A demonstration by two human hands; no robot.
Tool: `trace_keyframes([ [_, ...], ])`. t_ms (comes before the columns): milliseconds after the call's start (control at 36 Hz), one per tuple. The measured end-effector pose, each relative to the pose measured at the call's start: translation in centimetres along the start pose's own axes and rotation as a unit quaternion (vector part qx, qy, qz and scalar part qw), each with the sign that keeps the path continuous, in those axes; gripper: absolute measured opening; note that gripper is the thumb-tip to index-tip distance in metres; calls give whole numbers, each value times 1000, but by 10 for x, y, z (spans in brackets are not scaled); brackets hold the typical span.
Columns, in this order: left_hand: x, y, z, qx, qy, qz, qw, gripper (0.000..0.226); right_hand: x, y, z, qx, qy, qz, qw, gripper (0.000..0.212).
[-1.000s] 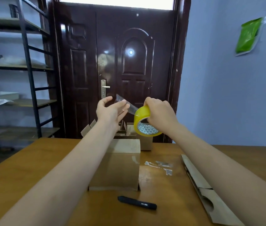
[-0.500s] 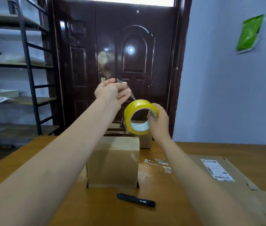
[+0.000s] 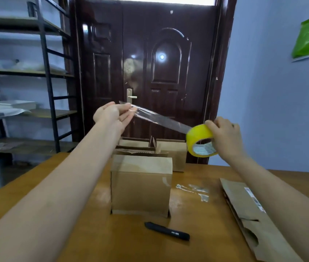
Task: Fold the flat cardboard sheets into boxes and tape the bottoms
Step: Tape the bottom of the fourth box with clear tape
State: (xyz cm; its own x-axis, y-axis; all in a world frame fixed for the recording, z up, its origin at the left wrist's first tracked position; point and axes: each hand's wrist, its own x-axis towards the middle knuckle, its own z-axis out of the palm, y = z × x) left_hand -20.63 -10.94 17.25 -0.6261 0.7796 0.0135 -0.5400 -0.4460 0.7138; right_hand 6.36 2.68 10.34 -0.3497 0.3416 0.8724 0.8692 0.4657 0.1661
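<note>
A clear strip of tape (image 3: 161, 119) stretches taut above the folded box (image 3: 141, 186) on the table (image 3: 36, 214). Your left hand (image 3: 114, 115) pinches its free end at the fingertips, palm up; your right hand (image 3: 223, 138) grips the yellow roll (image 3: 200, 139). Your right arm hides part of the flat cardboard (image 3: 244, 210).

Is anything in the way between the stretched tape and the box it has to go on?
Nothing visible. The tape stretches in the air between the left hand and the roll, above the box, with only open space between.
</note>
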Motion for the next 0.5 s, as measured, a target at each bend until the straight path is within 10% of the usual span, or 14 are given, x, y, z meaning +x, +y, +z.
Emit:
trace_keyframes([
  [83, 1, -2, -17, 46, 26, 21, 998, 51, -7, 18, 4, -119, -23, -146, 982, 44],
  [500, 21, -44, -59, 202, 17, 133, 970, 40, 3, -1, -20, 114, -70, 103, 986, 44],
])
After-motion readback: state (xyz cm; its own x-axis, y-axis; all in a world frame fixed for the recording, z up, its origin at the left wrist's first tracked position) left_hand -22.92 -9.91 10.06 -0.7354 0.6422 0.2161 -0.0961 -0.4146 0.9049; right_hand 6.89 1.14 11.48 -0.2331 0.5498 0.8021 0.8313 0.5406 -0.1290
